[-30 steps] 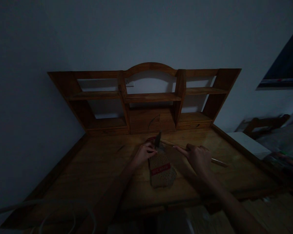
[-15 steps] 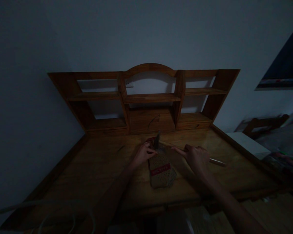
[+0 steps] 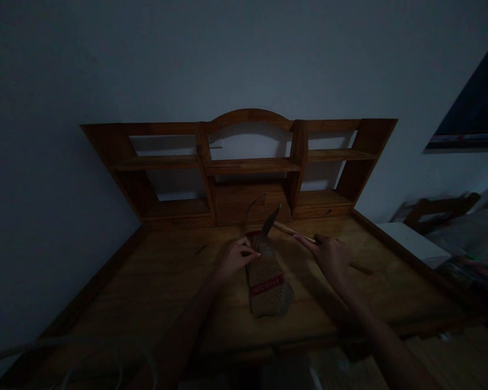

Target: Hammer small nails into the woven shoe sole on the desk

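Observation:
My right hand (image 3: pixel 331 257) is closed around the wooden handle of a hammer (image 3: pixel 295 232). Its dark metal head is raised at a tilt just above the far end of a patterned beige item with a red lettered band (image 3: pixel 268 285). That item lies on the wooden desk; in the dim light I cannot tell whether it is cloth or a packet. My left hand (image 3: pixel 236 259) rests at the item's left side, thumb and forefinger pinched over it. Something tiny and pale shows at the fingertips, too small to name.
A wooden shelf unit (image 3: pixel 252 165) with several compartments stands along the desk's (image 3: pixel 146 292) back edge, against the wall. A small dark mark or thin object (image 3: pixel 200 249) is on the desk at left. Beyond the right edge are a white surface (image 3: pixel 410 241) and a wooden chair back (image 3: pixel 443 208).
The hammer's head has risen away from the patterned item and tilted right, with my right hand still on the handle. My left hand keeps its pinch in nearly the same place.

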Demonstrator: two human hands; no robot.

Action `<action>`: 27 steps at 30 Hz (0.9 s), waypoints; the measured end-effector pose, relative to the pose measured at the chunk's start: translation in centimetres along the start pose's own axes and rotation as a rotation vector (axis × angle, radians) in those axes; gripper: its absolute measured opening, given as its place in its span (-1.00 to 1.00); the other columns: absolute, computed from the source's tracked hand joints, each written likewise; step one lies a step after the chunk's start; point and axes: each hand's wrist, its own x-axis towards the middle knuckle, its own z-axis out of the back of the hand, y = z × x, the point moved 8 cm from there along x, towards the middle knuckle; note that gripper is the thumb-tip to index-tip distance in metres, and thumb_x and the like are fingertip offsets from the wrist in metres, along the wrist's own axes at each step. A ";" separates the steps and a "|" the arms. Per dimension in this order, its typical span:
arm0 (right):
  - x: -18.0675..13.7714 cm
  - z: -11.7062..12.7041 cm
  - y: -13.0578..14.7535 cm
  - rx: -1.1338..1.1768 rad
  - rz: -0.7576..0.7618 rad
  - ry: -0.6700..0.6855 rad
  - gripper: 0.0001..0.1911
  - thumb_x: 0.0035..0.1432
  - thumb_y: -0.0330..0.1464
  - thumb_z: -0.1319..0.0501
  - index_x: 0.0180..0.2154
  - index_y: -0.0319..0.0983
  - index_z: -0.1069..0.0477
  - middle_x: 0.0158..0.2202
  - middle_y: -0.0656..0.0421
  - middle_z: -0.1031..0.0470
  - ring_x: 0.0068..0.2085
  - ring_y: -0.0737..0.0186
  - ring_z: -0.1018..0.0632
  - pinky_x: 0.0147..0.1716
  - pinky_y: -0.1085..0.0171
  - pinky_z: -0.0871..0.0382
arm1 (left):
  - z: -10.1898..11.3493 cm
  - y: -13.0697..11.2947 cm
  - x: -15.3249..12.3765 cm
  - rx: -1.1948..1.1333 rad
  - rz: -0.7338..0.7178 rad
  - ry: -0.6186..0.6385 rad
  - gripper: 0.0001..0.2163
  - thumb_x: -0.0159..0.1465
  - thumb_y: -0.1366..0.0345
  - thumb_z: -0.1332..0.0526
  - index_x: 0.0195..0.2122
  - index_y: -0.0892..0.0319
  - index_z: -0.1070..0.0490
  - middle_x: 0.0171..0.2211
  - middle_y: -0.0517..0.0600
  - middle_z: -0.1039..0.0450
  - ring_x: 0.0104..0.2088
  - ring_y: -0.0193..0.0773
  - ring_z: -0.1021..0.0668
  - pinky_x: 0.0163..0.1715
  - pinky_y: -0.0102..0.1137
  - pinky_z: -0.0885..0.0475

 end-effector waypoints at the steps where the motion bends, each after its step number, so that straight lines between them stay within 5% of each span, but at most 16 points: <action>1: 0.5 -0.2 -0.3 0.005 -0.014 -0.019 -0.20 0.02 0.26 0.15 -0.53 -0.25 -0.52 -0.61 -0.02 -0.48 -0.52 0.14 -0.45 -0.53 0.28 0.07 | 0.6 -0.2 0.0 0.008 0.021 -0.038 -0.78 0.19 0.14 -0.22 -0.35 0.15 -0.58 -0.39 -0.03 -0.35 -0.32 -0.33 -0.43 -0.35 -0.48 -0.32; 5: 2.2 -1.5 -1.3 -0.007 -0.012 -0.081 -0.23 0.04 0.25 0.13 -0.48 -0.24 -0.53 -0.59 -0.02 -0.49 -0.50 0.14 -0.43 -0.49 0.28 0.03 | 2.3 -0.9 -0.1 0.041 0.031 -0.157 -0.77 0.25 0.29 -0.13 -0.12 0.09 -0.51 -0.36 -0.03 -0.30 -0.31 -0.34 -0.40 -0.30 -0.47 -0.32; 10: 2.2 -3.6 -1.1 -0.030 0.116 -0.097 -0.27 0.12 0.17 0.12 -0.49 -0.27 -0.51 -0.59 0.01 -0.48 -0.48 0.17 -0.43 -0.44 0.29 -0.03 | 1.0 -0.9 -0.1 0.047 -0.068 -0.069 -0.62 0.19 0.50 -0.10 -0.04 -0.02 -0.46 -0.33 -0.04 -0.24 -0.28 -0.34 -0.37 -0.30 -0.47 -0.30; 17: 0.9 -4.5 -0.1 -0.004 0.351 -0.162 -0.52 0.14 -0.02 -0.09 -0.54 -0.28 -0.43 -0.56 0.06 -0.50 -0.50 0.27 -0.45 -0.30 0.29 -0.09 | 0.4 0.1 0.2 0.030 -0.046 -0.029 -0.64 0.18 0.50 -0.11 -0.07 -0.02 -0.48 -0.35 -0.05 -0.22 -0.29 -0.34 -0.35 -0.28 -0.45 -0.30; 27: 0.7 -4.5 -0.7 0.016 0.345 -0.206 -0.52 0.13 -0.04 -0.10 -0.56 -0.28 -0.42 -0.58 0.07 -0.49 -0.50 0.25 -0.46 -0.32 0.29 -0.09 | 0.3 0.2 0.1 0.031 -0.035 -0.028 -0.62 0.20 0.49 -0.10 -0.02 -0.04 -0.44 -0.33 -0.04 -0.23 -0.26 -0.33 -0.35 -0.25 -0.42 -0.31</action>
